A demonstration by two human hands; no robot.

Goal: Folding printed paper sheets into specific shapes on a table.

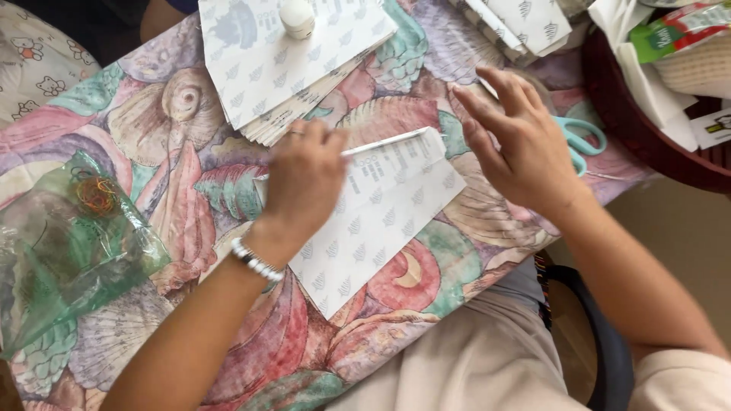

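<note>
We note left hand point(304, 183) curled, fingertips pinching folded top edge of white leaf-printed paper sheet point(373, 221); sheet lies flat under and right of that hand on seashell-patterned tablecloth point(175, 129). Right hand point(518, 144) open, fingers spread, hovering just right of sheet, holding nothing. Turquoise-handled scissors point(582, 141) partly hidden behind right hand. Stack of matching printed sheets point(289, 68) above left hand. Clear plastic bag with rubber bands point(76, 236) well left.
</note>
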